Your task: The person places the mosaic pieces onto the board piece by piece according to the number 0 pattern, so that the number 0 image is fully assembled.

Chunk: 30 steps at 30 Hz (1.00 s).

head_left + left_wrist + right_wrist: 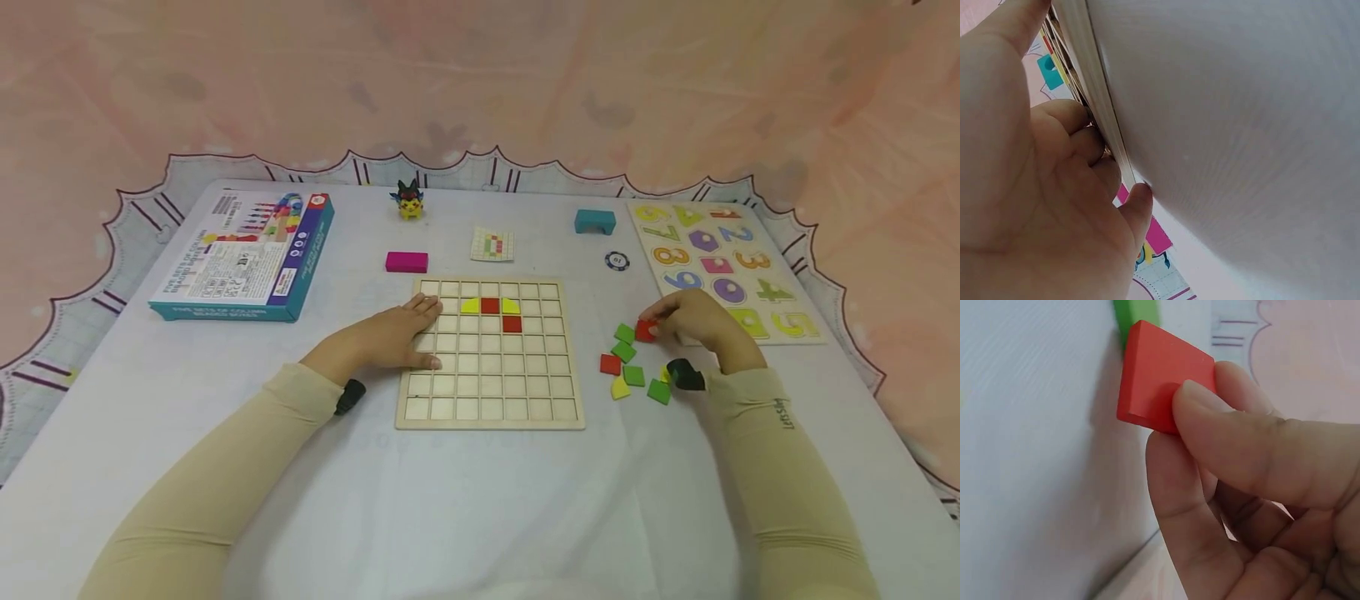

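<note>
A wooden grid board [480, 408] lies in the middle of the table, with two red squares and two yellow rounded pieces [470, 306] set in its upper cells. My left hand [393, 335] rests on the board's left edge, fingers extended over it; the left wrist view shows the fingers along the board's side [1104, 106]. Between thumb and fingers, my right hand [693, 321] pinches a red square tile [1163, 375]. Just below and left of that hand lie loose tiles: several green squares [633, 376], another red square [611, 364] and yellow rounded pieces [620, 388].
Behind the board are a small pattern card [492, 244], a magenta block [407, 262], a toy figure [408, 200], a teal block [595, 222] and a round chip [617, 261]. A boxed set [240, 254] sits at left, a number puzzle board [720, 267] at right.
</note>
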Available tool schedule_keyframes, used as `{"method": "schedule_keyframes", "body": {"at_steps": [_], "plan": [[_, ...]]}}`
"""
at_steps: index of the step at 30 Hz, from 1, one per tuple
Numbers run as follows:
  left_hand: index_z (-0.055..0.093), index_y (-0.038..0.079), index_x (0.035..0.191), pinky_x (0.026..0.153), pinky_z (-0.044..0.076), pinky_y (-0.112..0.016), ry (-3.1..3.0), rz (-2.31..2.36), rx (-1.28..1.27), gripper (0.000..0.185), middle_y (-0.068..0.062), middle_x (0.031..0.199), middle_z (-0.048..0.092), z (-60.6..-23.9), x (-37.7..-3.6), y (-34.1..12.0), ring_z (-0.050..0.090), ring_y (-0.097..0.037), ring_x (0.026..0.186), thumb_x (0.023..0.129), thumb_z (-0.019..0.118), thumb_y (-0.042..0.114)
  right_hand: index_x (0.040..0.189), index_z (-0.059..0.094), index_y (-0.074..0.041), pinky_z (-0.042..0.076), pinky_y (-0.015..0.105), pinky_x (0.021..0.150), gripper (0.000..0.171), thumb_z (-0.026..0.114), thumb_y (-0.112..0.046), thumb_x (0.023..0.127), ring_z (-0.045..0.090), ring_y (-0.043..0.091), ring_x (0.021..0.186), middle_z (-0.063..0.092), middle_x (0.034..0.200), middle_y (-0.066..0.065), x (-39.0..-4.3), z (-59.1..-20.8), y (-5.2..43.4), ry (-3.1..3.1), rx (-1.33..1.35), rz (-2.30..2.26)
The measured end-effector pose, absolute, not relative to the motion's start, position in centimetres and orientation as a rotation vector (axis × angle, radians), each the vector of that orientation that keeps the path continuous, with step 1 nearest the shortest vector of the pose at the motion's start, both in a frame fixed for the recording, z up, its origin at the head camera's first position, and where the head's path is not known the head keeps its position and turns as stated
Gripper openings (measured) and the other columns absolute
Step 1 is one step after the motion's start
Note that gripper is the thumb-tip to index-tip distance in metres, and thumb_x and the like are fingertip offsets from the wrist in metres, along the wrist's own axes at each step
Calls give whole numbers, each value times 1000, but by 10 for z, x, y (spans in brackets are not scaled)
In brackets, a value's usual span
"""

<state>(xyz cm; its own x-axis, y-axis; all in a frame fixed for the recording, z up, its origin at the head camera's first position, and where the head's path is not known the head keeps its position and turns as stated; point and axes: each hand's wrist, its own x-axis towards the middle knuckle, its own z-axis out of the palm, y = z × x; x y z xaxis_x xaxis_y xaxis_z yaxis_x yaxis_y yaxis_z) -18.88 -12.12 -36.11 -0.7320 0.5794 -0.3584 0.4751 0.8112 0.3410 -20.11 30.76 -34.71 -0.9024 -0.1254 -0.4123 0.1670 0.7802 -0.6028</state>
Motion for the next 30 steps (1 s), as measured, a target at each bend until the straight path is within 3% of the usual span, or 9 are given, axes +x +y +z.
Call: {"method": "schedule_keyframes", "body": {"at_steps": [6, 10, 17, 24, 30], "plan": [[9, 1, 147, 115, 10, -45, 2549, 302, 782, 95, -14, 154, 6, -361, -188, -120, 0, -31, 142, 84, 59, 51, 116, 62, 0, 39, 34, 83, 33, 59, -5, 84, 47, 26, 102, 58, 119, 18, -202, -344, 292, 2512, 37, -995], [9, 1, 147, 115, 10, -46, 2552, 304, 782, 95, -15, 154, 6, -359, -187, -120, 0, -31, 142, 84, 59, 50, 114, 63, 2, 44, 35, 87, 31, 63, -7, 84, 53, 24, 96, 61, 113, 16, -205, -344, 278, 2502, 12, -1033], [8, 1, 147, 115, 9, -45, 2545, 305, 773, 94, -14, 155, 5, -358, -187, -120, 0, -30, 142, 84, 59, 50, 108, 64, 9, 48, 21, 72, 29, 62, 2, 80, 56, 11, 81, 67, 94, 5, -213, -346, 246, 2449, -114, -1157], [9, 2, 147, 115, 9, -45, 2543, 314, 770, 94, -13, 155, 5, -359, -187, -119, -1, -30, 143, 84, 60, 50, 105, 66, 6, 44, 29, 83, 27, 66, -1, 79, 52, 20, 97, 65, 108, 15, -217, -345, 213, 2457, -182, -1128], [9, 2, 147, 115, 9, -45, 2541, 316, 754, 95, -13, 155, 5, -359, -187, -120, -1, -29, 143, 83, 60, 50, 98, 69, 3, 44, 27, 77, 22, 70, -1, 76, 51, 19, 86, 66, 95, 9, -219, -350, 187, 2428, -259, -1109]]}}
